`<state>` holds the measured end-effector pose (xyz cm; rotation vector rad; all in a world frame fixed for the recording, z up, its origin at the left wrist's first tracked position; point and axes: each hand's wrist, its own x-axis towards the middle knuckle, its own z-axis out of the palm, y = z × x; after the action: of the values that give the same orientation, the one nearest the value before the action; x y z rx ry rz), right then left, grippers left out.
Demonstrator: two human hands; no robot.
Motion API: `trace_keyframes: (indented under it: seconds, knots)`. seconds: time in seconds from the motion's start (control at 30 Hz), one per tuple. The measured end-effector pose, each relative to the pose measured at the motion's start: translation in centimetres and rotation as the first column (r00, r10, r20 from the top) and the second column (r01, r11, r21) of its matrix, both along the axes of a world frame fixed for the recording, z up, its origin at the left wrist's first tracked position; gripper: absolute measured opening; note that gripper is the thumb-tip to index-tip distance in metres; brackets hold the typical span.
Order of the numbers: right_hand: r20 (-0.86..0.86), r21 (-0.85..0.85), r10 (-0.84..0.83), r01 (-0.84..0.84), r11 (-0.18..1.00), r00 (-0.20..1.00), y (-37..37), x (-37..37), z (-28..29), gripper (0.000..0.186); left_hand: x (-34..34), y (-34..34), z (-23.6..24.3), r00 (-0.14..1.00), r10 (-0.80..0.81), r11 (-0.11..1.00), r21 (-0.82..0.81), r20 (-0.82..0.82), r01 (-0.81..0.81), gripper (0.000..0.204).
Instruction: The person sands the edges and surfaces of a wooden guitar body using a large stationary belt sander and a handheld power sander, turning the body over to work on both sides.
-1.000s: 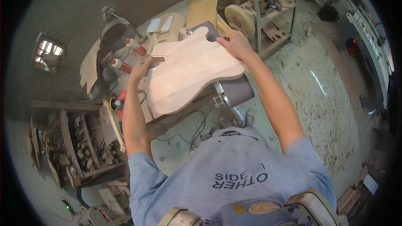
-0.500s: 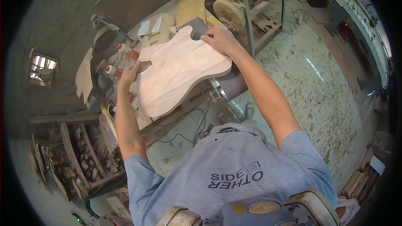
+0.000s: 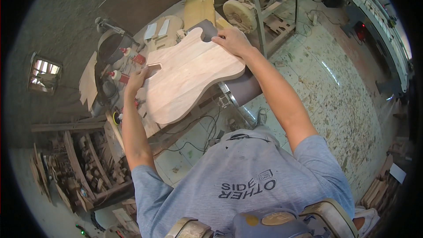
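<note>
A pale, unfinished wooden guitar body (image 3: 189, 77) with a neck slot cut in one edge lies level between my two hands. My left hand (image 3: 137, 79) grips its left edge, beside the slot, with the fingers partly out of sight. At the far right edge, by the curved cutaway, my right hand (image 3: 234, 42) holds it with the thumb near the rim. Under the body a dark brown sanding belt (image 3: 245, 90) shows at the right, and part of it is covered. Whether the body rests on the belt I cannot tell.
Two white and red glue bottles (image 3: 133, 56) lie left of the body. Behind it are another pale wooden body (image 3: 166, 39) and a yellowish board (image 3: 199, 11). A buffing wheel (image 3: 239, 16) stands at the far right. Scrap wood (image 3: 94, 165) fills a crate at lower left; cables cross the floor.
The guitar body and both hands have shifted very slightly in the picture. My grip on both edges stays the same.
</note>
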<state>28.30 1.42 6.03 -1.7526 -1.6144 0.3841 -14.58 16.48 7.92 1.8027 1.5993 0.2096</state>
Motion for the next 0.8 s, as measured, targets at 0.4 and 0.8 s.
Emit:
trace_keyframes:
  seconds: [0.4, 0.8]
  knots:
    - [-0.016, -0.080, -0.010, 0.009, 0.997, 1.000, -1.0, 1.6, 1.1, 0.039, 0.8, -0.2, -1.4, 0.994, -0.096, 0.989, 0.107, -0.059, 0.101, 0.065]
    - [-0.158, -0.154, -0.030, 0.005, 0.988, 0.987, -2.4, 5.2, 1.7, 0.041, 5.4, -1.4, -2.5, 0.977, -0.146, 0.943, 0.276, -0.152, 0.184, 0.066]
